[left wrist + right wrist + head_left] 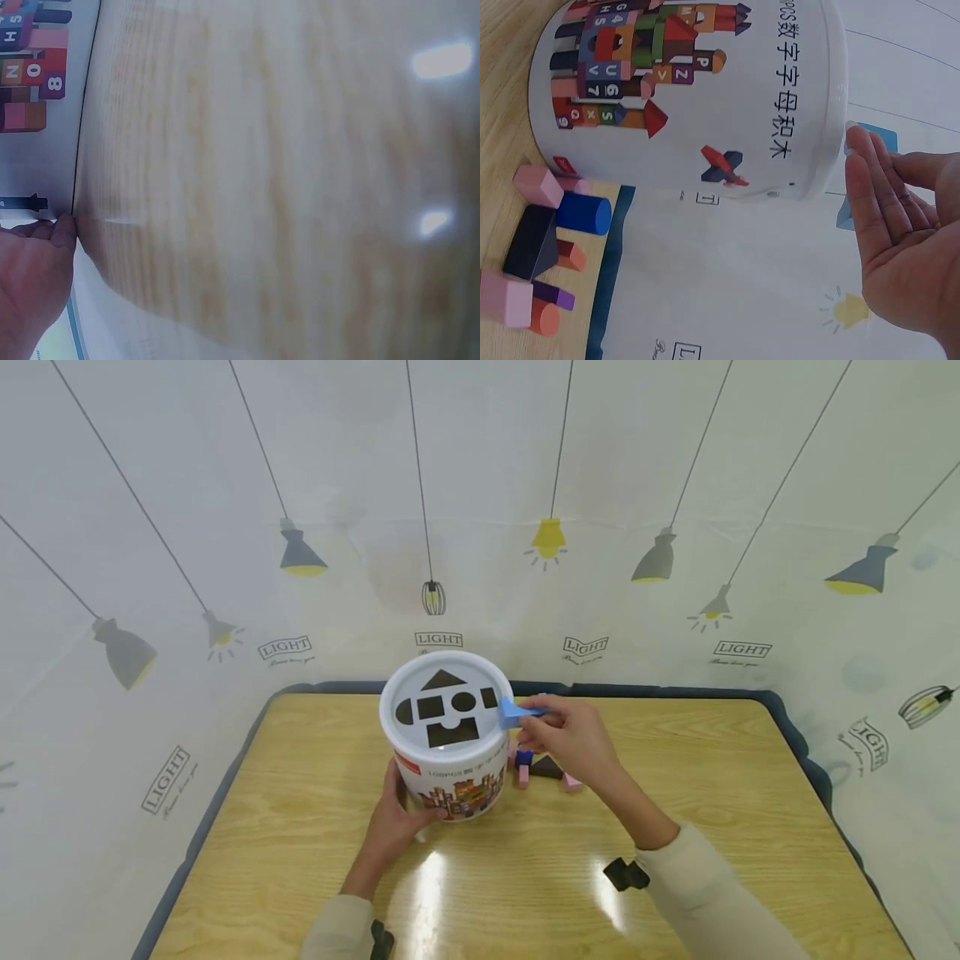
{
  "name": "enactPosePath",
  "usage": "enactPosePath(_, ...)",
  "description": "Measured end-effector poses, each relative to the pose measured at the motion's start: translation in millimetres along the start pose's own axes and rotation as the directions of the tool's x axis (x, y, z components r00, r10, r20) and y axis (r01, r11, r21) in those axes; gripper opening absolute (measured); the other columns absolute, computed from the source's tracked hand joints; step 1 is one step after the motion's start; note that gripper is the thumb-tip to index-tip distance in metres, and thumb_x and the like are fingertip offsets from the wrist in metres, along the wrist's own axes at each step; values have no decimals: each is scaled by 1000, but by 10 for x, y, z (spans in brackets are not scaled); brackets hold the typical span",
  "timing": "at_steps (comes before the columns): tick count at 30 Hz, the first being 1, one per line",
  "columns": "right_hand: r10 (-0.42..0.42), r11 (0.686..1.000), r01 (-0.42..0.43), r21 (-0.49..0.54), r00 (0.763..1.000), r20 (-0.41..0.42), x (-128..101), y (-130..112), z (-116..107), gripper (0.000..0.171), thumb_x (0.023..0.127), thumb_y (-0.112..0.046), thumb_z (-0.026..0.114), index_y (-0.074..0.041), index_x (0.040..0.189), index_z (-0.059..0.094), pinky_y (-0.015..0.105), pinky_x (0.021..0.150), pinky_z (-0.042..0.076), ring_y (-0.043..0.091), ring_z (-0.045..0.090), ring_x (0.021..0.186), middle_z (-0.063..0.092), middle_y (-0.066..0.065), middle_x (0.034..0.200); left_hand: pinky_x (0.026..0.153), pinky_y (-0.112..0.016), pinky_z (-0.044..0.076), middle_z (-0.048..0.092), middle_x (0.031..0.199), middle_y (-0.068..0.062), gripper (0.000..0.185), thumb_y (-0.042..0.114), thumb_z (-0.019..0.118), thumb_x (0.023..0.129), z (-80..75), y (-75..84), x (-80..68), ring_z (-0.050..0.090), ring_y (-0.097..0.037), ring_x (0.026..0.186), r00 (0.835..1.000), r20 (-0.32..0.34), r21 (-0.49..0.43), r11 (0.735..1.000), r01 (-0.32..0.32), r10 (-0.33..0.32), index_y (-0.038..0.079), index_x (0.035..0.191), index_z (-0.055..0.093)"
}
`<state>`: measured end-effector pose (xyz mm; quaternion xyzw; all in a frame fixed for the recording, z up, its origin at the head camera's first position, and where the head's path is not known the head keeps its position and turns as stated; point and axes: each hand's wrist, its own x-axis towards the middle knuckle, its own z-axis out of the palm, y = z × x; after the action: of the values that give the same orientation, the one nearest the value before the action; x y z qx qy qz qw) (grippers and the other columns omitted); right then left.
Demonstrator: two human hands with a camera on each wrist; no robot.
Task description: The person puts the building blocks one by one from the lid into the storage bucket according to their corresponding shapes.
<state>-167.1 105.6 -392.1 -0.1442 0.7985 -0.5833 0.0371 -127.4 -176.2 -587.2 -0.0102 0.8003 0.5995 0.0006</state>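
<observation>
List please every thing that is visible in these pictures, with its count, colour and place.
bucket: one, white with printed blocks, table centre.
lid: one, white, dark shape holes, on the bucket.
light blue block: one, at the lid's right edge.
loose blocks: several; pink, blue, dark, orange, purple; on the table right of the bucket.
table: one, light wood, dark blue edge.
backdrop: white, lamp drawings, behind the table.
left hand: holds the bucket's side.
right hand: pinches the light blue block.
</observation>
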Motion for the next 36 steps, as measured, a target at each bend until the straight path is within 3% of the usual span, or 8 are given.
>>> enactPosePath(4, 9, 1000, -9, 2, 1000, 1, 10, -52, 92, 22, 94, -10, 64, 2, 113, 68, 30, 63, 63, 20, 73, 70, 73, 16, 82, 123, -41, 17, 21, 161, 1, 123, 30, 91, 64, 1, -9, -3, 19, -22, 148, 1000, -1, -11, 1000, -16, 16, 42, 154, 8)
enactPosePath(17, -5, 999, 4, 42, 1000, 18, 54, -149, 324, 19, 92, -6, 66, 1, 109, 69, 38, 64, 63, 20, 73, 69, 74, 14, 80, 122, -40, 20, 23, 160, 0, 124, 34, 91, 63, 16, -2, 0, 21, -22, 147, 1000, 7, -11, 1000, -25, 25, 44, 153, 6)
enactPosePath(25, 29, 996, -32, 78, 999, 44, 98, -200, 464, 18, 92, -8, 67, -1, 108, 69, 33, 63, 63, 20, 72, 66, 73, 12, 77, 122, -41, 19, 25, 159, 4, 121, 31, 91, 64, -5, 12, -12, 22, -19, 147, 1000, 7, -18, 1000, -9, 9, 47, 152, 9)
enactPosePath(36, 115, 992, -119, 50, 990, 81, 134, -242, 603, 19, 93, -13, 66, -6, 111, 69, 31, 60, 62, 19, 69, 61, 71, 7, 74, 122, -44, 19, 26, 159, 2, 120, 29, 90, 65, -3, -28, 9, 22, -22, 147, 999, 15, -25, 998, -50, 51, 44, 153, 9)
